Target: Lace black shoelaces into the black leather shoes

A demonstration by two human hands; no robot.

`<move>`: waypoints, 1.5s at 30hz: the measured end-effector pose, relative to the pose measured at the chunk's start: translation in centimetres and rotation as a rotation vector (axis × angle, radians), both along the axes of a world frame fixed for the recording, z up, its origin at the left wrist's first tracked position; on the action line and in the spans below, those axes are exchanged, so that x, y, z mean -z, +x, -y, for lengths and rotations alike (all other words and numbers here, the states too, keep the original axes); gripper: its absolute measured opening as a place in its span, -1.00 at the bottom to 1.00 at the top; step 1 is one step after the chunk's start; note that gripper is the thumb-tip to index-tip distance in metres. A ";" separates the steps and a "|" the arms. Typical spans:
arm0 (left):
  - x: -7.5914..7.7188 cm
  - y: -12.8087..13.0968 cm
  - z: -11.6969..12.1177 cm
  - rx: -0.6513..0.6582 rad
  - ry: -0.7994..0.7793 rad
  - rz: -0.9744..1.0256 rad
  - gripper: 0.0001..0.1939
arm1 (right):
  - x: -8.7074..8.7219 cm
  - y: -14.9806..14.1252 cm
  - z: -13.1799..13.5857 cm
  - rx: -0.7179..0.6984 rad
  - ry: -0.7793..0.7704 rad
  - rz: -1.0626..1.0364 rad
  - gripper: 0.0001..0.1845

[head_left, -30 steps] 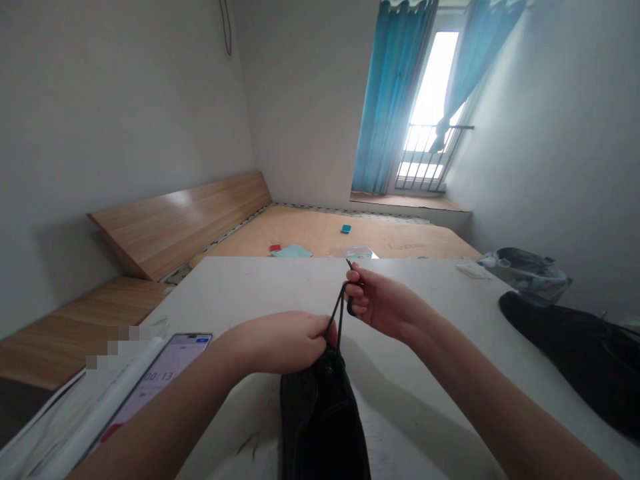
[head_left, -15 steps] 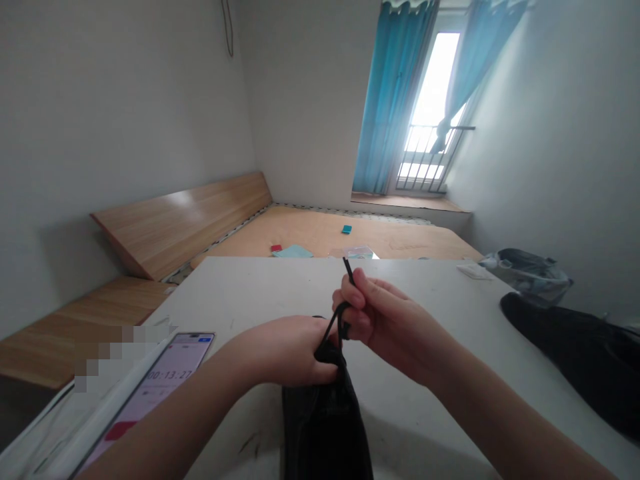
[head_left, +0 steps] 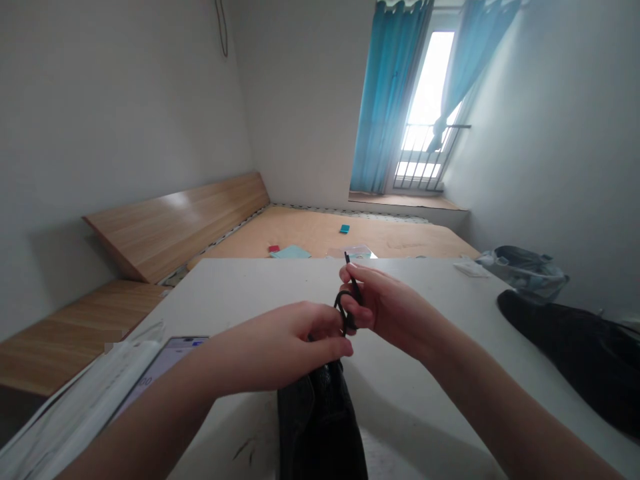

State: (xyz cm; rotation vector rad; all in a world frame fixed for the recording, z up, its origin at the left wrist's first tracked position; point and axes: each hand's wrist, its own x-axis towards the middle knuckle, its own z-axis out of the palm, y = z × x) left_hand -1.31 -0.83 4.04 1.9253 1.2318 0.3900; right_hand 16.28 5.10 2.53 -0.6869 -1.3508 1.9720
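A black shoe [head_left: 323,427] lies on the white table right in front of me, its near part running out of the bottom of the view. From its upper part rises a thin black shoelace [head_left: 338,303]. My right hand [head_left: 367,297] is closed on this lace, with a loop round its fingers and the tip sticking up past the thumb and forefinger. Over the top of the shoe, my left hand [head_left: 313,337] has thumb and fingers closed at the base of the lace. Its fingertips are partly hidden, touching or nearly touching the lace.
A second black shoe [head_left: 565,353] lies on the table's right side, before a clear plastic bag [head_left: 525,270]. On the left, a phone [head_left: 160,367] is partly covered by my forearm, beside white plastic sheeting [head_left: 85,407]. Beyond the white table [head_left: 260,283] stands a bed [head_left: 300,223].
My left hand has shifted up and right, its thumb now beside the lace. My right hand's fingers have curled round the lace. The view has turned slightly, and my forearm covers more of the phone.
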 end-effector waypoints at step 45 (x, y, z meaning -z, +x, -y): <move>1.0 -0.4 0.2 0.088 -0.016 -0.429 -0.77 | -0.5 1.7 1.1 -0.685 0.844 1.140 -0.80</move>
